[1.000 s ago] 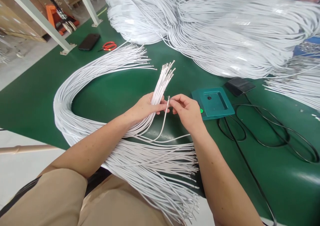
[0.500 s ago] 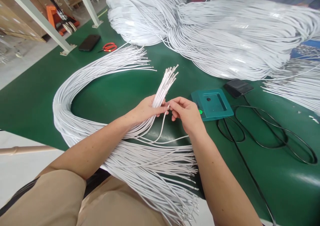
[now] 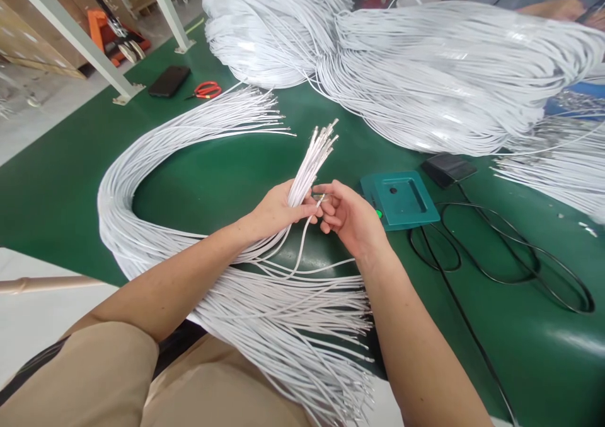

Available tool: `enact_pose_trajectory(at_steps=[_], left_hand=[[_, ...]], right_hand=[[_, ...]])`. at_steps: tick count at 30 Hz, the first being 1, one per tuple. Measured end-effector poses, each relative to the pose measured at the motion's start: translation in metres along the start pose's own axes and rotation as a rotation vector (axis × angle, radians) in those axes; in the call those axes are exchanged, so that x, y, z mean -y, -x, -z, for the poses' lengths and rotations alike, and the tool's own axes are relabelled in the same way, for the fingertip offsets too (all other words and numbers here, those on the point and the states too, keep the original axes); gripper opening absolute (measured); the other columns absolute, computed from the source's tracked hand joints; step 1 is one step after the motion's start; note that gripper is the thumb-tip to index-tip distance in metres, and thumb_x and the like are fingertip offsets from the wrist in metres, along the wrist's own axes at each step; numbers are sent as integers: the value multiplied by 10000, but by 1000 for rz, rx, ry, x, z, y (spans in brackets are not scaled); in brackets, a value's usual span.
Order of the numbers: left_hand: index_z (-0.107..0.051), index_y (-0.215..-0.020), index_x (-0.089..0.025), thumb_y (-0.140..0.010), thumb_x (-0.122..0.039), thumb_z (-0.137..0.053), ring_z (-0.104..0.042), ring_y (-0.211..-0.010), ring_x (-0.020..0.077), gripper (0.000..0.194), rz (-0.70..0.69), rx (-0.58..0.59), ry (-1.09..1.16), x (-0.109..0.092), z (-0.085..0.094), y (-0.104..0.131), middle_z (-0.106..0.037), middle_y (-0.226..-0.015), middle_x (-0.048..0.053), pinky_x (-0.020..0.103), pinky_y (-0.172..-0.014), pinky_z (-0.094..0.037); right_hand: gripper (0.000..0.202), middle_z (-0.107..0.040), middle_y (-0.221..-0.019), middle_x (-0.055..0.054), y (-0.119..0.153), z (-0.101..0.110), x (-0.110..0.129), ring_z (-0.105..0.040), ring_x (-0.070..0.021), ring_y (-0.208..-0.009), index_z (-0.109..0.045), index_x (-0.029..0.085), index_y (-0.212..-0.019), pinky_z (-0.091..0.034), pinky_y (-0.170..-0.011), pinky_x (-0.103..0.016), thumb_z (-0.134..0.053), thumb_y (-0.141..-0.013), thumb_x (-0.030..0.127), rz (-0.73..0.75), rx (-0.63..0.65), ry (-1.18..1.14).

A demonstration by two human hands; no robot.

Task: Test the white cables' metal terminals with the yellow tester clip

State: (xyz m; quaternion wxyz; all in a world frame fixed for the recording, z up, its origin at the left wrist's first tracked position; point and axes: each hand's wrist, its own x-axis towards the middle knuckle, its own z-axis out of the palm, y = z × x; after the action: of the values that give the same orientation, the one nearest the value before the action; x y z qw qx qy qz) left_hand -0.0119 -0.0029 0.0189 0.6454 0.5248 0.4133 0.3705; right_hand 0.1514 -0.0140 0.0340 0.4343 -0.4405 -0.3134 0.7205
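Note:
My left hand is closed around a bundle of white cables, whose metal-tipped ends point up and away from me. Between its thumb and fingers a single white cable stands apart from the bundle. My right hand is right beside that cable's tip, index finger stretched out past it and the other fingers loosely curled and parted. Whether it touches the tip is hard to see. Many more white cables lie fanned under my forearms, and a curved length of them sweeps round to the left.
A teal device with a green light sits right of my hands, near a black pedal-like box and black cords. Large white cable coils fill the back. Red-handled scissors and a black phone lie back left. A co-worker's hand shows top right.
My right fingers have loosened from a pinch at the single cable's tip, and the index finger has stretched out. The left hand keeps its hold. A co-worker's hand has come further into view.

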Motion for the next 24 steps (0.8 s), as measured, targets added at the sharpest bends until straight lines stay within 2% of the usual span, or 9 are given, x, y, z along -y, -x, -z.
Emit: enact_pose_trajectory(at_steps=[3,5,8,13,16,19,24], left_hand=[[-503,-884,-158,-715,-212,-755,-697,-734,161,308,-11,26,28,1,-3,2,-686,-773,15,324,-738,-551],[-512,-881,-158,-717,-222,-757,-707,-765,170,302,-28,38,23,3,-3,3,-693,-798,18,330,-762,-559],[-527,-882,-155,-714,-258,-770,-709,-784,174,313,-61,21,-30,5,-2,3,-692,-814,15,338,-787,-561],[-522,-860,-152,-725,-275,-768,-685,-700,139,306,-90,-7,-29,5,1,1,-677,-775,1,294,-721,-545],[-513,-859,-153,-726,-258,-767,-675,-674,128,305,-86,-24,-24,4,1,0,-668,-758,-1,247,-641,-515],[-534,-946,-156,-735,-268,-763,-672,-673,130,331,-78,-28,3,1,0,0,-665,-751,2,218,-577,-488],[-585,-1190,-162,-731,-268,-775,-668,-697,117,508,6,-15,88,-2,0,1,-660,-782,1,231,-638,-523]], right_hand=[[355,-342,-510,80,0,0,-1,-376,-70,-439,-653,174,-753,-352,-417,-209,-688,-746,528,6,-1,35],[360,-334,-510,77,1,0,-1,-400,-72,-455,-612,171,-667,-343,-425,-204,-727,-717,508,0,6,64],[356,-328,-524,76,2,1,0,-398,-72,-480,-589,174,-642,-361,-457,-207,-747,-713,485,-34,52,53],[352,-451,-611,42,2,5,2,-427,-69,-548,-564,172,-619,-393,-515,-205,-769,-715,442,-51,111,-9],[278,-515,-653,27,3,5,2,-456,-74,-569,-660,164,-727,-418,-534,-214,-767,-709,421,1,44,32],[292,-601,-685,8,4,2,1,-472,-76,-560,-710,158,-796,-442,-545,-230,-747,-714,436,124,-74,179],[193,-685,-741,-14,5,-3,-5,-567,-125,-626,-711,170,-820,-488,-609,-272,-684,-767,353,311,-252,559]])
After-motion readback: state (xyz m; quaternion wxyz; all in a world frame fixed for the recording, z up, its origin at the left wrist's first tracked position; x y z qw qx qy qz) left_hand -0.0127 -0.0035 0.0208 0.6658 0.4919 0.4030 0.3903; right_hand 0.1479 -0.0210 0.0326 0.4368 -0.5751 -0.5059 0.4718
